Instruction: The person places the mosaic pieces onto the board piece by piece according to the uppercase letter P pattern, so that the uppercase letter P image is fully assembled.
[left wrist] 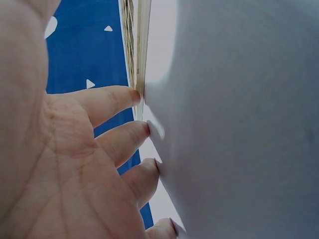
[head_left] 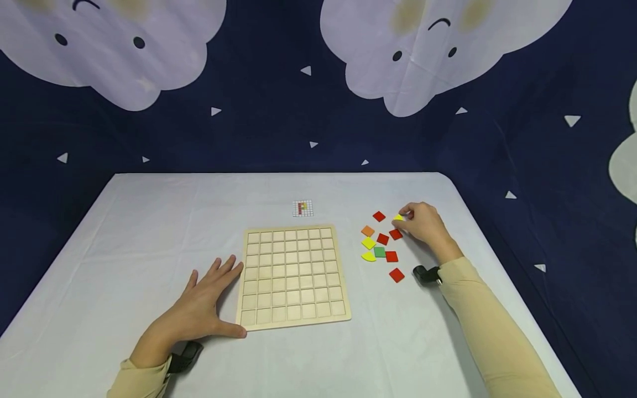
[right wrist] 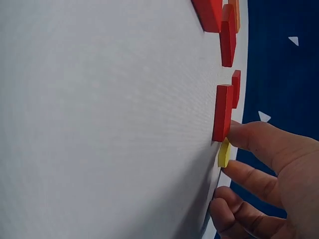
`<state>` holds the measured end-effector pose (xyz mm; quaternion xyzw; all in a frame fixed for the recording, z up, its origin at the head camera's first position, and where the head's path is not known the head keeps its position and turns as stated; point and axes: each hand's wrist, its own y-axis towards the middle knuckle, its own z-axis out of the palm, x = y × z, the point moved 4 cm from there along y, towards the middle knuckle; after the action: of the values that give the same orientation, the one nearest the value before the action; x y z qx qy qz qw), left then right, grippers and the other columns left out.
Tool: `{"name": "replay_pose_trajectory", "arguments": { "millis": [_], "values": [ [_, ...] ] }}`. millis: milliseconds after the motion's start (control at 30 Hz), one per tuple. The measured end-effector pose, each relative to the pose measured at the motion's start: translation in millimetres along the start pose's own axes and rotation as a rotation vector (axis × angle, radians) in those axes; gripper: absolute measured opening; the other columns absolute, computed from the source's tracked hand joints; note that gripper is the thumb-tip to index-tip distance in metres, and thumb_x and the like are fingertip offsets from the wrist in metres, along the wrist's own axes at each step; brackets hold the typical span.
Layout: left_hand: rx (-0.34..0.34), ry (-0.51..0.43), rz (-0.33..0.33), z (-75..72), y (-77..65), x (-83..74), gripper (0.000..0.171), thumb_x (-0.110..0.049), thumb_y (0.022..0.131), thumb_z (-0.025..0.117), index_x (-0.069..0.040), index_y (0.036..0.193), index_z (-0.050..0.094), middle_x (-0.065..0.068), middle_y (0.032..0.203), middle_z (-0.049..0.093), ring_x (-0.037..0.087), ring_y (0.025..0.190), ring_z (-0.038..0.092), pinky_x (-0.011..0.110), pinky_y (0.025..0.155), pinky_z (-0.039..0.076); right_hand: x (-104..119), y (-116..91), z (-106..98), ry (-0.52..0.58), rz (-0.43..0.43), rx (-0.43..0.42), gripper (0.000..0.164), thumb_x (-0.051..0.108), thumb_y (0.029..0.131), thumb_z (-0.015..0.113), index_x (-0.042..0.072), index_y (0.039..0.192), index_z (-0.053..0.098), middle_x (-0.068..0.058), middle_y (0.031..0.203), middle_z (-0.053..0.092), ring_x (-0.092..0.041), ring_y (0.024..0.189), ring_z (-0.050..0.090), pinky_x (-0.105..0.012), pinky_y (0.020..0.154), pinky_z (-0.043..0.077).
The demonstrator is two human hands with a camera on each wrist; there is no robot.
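Observation:
A square wooden grid board (head_left: 292,325) lies flat on the white table. My left hand (head_left: 199,309) is at its left side, fingers spread, with the index fingertip and thumb at the board's edge. In the left wrist view, the fingertips (left wrist: 134,96) rest along the table beside the board's edge. My right hand (head_left: 425,226) is at the far right, pinching a yellow tile (right wrist: 224,153) between thumb and index finger, low over the table. Just in front of that hand lies a red square tile (head_left: 395,234). The held tile's full outline is partly hidden by the fingers.
Right of the board are scattered several red tiles (head_left: 396,275), an orange tile (head_left: 367,231), a green tile (head_left: 380,252), a yellow square (head_left: 369,243) and a yellow quarter-round tile (head_left: 369,257). A small printed grid card (head_left: 303,208) lies behind the board.

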<state>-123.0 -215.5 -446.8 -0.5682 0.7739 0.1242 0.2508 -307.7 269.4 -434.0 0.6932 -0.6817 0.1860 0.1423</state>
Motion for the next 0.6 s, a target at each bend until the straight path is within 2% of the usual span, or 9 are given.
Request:
{"name": "replay_pose_trajectory", "arguments": {
  "millis": [333, 600],
  "values": [
    [0.001, 0.0, -0.004, 0.4, 0.1, 0.4, 0.141, -0.064, 0.052, 0.102, -0.011, 0.167, 0.039, 0.019, 0.178, 0.027, 0.051, 0.165, 0.018, 0.084, 0.122, 0.007, -0.9, 3.0, 1.9, -0.022, -0.036, -0.025, 0.033, 0.025, 0.095, 0.078, 0.0, 0.118, 0.077, -0.02, 0.109, 0.07, -0.035, 0.102, 0.06, -0.05, 0.091, 0.052],
    [0.007, 0.004, -0.006, -0.1, -0.1, 0.0, 0.141, -0.064, 0.053, 0.101, -0.011, 0.168, 0.038, 0.018, 0.178, 0.027, 0.051, 0.164, 0.017, 0.084, 0.122, 0.008, 3.8, 3.1, 0.7, -0.064, -0.072, -0.014, 0.034, 0.025, 0.094, 0.08, 0.001, 0.118, 0.078, -0.017, 0.109, 0.07, -0.033, 0.101, 0.062, -0.048, 0.089, 0.054]
  ]
}}
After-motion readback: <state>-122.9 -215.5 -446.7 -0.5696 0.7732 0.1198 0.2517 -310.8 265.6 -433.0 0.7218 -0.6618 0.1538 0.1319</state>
